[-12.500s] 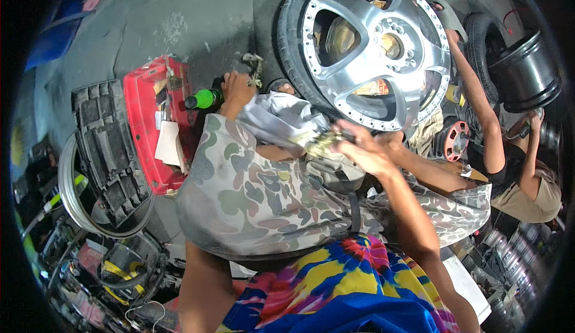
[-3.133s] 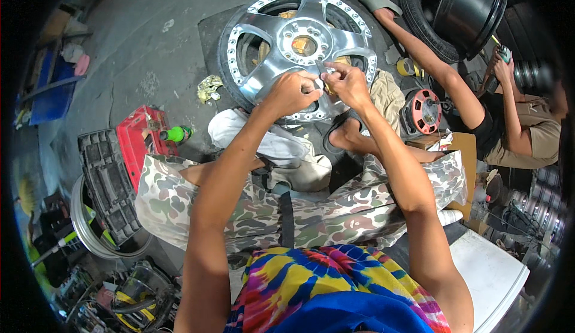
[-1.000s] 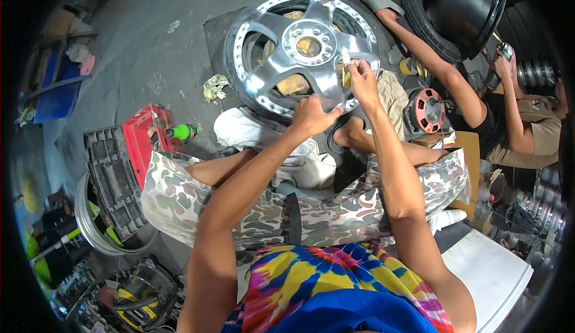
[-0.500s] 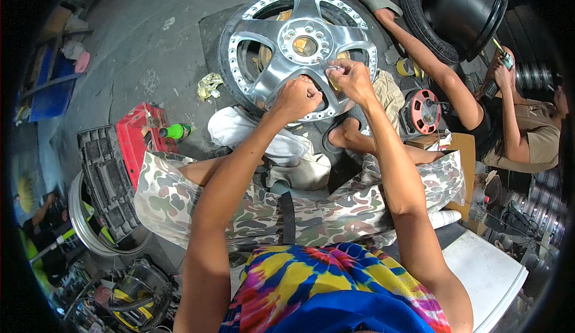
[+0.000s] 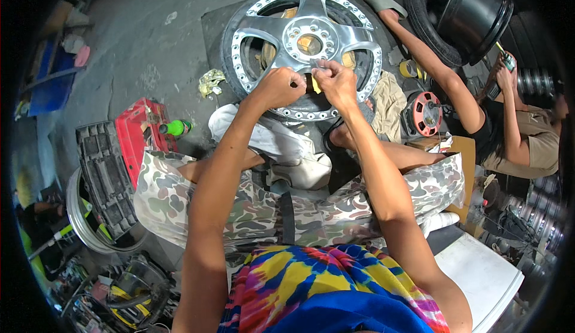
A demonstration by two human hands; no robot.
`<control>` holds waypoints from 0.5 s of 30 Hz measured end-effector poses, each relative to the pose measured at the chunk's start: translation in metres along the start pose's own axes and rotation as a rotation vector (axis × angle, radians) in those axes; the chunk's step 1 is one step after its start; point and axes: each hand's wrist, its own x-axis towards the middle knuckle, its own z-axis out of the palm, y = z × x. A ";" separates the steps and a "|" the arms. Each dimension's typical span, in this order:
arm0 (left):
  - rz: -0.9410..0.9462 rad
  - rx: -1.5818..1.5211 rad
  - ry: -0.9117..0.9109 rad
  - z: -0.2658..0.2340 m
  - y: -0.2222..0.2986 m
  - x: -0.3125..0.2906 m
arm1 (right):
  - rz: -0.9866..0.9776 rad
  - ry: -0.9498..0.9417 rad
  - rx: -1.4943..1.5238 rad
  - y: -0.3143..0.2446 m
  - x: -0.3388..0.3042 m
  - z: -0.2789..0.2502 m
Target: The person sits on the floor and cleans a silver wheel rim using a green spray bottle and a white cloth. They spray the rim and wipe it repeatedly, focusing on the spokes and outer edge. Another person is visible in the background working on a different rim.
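A polished silver five-spoke wheel rim (image 5: pixel 299 46) lies face up in front of me, small bolts or holes set round its outer lip. Over its near part my left hand (image 5: pixel 280 87) is closed, fingers curled in; whatever they may hold is hidden. Close beside it my right hand (image 5: pixel 336 82) pinches a small, thin greyish piece (image 5: pixel 315 64) between thumb and fingertips, just below the hub. Its exact kind is too small to make out. Yellowish material shows through the rim's openings.
White and beige cloths (image 5: pixel 299 159) lie between my legs. To the left are a red toolbox (image 5: pixel 139 117), a green bottle (image 5: pixel 175 127) and another rim (image 5: pixel 81 219). A red reel (image 5: pixel 425 113), a tyre (image 5: pixel 426 24) and a seated person (image 5: pixel 521 135) holding a tool are on the right.
Both hands have moved slightly left and now hang over the rim's near spoke. The right hand's thin piece shows more clearly beside the hub.
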 end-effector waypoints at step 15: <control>-0.177 0.396 0.042 -0.060 -0.022 -0.017 | 0.007 0.110 0.115 -0.007 0.017 0.069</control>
